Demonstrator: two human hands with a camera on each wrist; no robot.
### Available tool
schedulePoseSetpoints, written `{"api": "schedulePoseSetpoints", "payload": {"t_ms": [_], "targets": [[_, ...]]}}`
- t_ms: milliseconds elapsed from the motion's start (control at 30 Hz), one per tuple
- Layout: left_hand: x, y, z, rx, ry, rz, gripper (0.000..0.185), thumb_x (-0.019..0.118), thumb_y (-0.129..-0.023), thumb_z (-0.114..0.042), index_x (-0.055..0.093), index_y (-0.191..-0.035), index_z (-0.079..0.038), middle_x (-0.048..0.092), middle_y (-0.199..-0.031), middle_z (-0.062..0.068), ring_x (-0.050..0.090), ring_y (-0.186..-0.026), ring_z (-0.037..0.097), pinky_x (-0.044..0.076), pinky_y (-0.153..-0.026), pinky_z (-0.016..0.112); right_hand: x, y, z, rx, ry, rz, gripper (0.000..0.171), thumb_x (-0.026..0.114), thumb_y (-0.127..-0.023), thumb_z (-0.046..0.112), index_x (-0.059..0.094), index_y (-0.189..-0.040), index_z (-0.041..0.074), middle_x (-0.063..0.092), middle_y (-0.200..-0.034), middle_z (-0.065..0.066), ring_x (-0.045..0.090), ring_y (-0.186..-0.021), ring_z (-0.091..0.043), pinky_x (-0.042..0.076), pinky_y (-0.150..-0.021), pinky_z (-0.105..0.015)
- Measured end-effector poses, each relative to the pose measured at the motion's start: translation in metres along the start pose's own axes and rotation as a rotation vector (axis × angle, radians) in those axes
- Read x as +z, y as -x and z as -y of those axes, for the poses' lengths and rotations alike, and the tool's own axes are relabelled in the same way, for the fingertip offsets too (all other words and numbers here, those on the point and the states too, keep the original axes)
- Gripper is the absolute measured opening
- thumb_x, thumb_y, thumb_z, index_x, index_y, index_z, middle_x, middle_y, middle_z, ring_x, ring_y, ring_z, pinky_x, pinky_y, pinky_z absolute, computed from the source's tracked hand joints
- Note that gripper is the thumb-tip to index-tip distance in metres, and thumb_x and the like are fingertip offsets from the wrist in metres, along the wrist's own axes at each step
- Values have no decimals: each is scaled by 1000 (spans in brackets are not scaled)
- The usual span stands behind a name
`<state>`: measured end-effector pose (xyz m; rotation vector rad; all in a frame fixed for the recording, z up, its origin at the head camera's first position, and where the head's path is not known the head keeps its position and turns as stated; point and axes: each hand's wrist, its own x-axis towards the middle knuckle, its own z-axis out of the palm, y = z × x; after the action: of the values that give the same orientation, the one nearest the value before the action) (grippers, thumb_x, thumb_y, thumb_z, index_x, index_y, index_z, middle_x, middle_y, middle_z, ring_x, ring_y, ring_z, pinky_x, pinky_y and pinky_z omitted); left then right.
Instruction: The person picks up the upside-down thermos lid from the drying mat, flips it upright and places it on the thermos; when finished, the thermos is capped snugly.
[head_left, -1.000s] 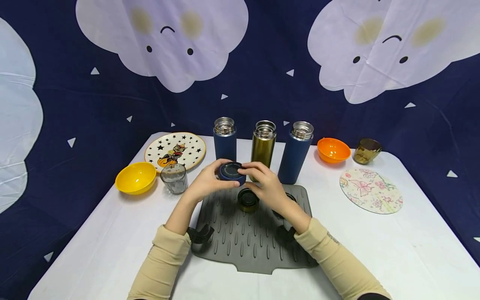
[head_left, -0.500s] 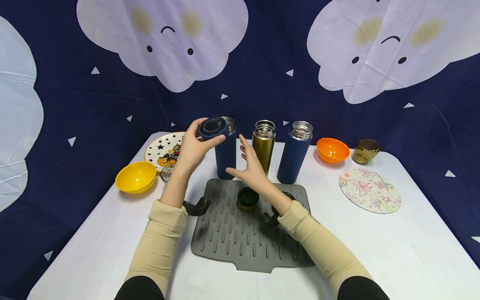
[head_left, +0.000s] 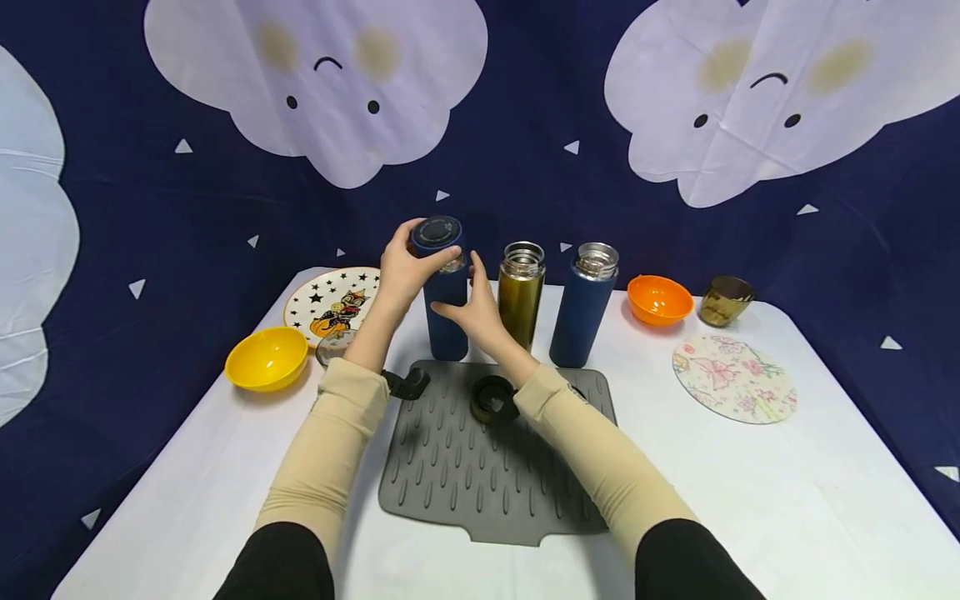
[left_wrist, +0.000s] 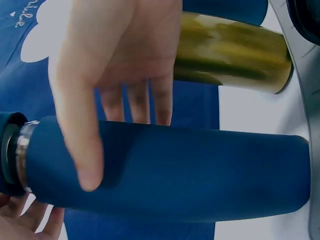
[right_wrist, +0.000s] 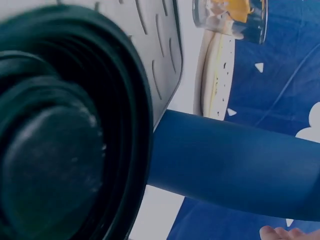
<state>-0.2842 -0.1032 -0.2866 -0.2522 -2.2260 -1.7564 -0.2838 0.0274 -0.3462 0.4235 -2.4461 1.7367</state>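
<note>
In the head view my left hand (head_left: pixel 403 271) grips a navy bottle lid (head_left: pixel 437 233) by its sides, over the mouth of the left blue bottle (head_left: pixel 447 321). The left wrist view shows the lid (left_wrist: pixel 11 152) at the steel neck, a strip of metal still visible below it. My right hand (head_left: pixel 483 318) reaches around that upright bottle, thumb in front and fingers behind, with a gap at the palm. Under my right wrist, a gold-and-black lid (head_left: pixel 487 390) lies on the grey ridged mat (head_left: pixel 442 492); it looms dark in the right wrist view.
An uncapped gold bottle (head_left: pixel 519 308) and another uncapped blue bottle (head_left: pixel 583 317) stand to the right. A yellow bowl (head_left: pixel 266 360), patterned plate (head_left: pixel 322 302) and partly hidden glass (head_left: pixel 330 346) are left. An orange bowl (head_left: pixel 660 302), amber glass (head_left: pixel 725 302) and floral round mat (head_left: pixel 735 379) lie right.
My left hand has carried the navy lid up from over the mat to the left bottle's mouth. My right hand has let go of the lid and moved up beside the bottle's body.
</note>
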Motion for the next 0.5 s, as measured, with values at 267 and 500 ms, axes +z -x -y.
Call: {"api": "schedulePoseSetpoints", "payload": {"t_ms": [267,500], "targets": [[3,-3,7,38,-53,-44,68,76,-75,-27,45,-132,-9,54,-123,12,56,-107,24,46,-88,37,10,-13,-5,-21,28,4,97,74,-78,24,9,-148,10,26,-149,-13,33,-132,-27,31,-105,-40],[7,-4,11,55,-69,-59,68,76,-75,-30,46,-132,-10,54,-123,11,55,-107,25,45,-90,37,14,-13,-8,-41,9,-25,91,74,-79,23,14,-146,11,38,-141,-12,44,-123,-26,39,-99,-38]]}}
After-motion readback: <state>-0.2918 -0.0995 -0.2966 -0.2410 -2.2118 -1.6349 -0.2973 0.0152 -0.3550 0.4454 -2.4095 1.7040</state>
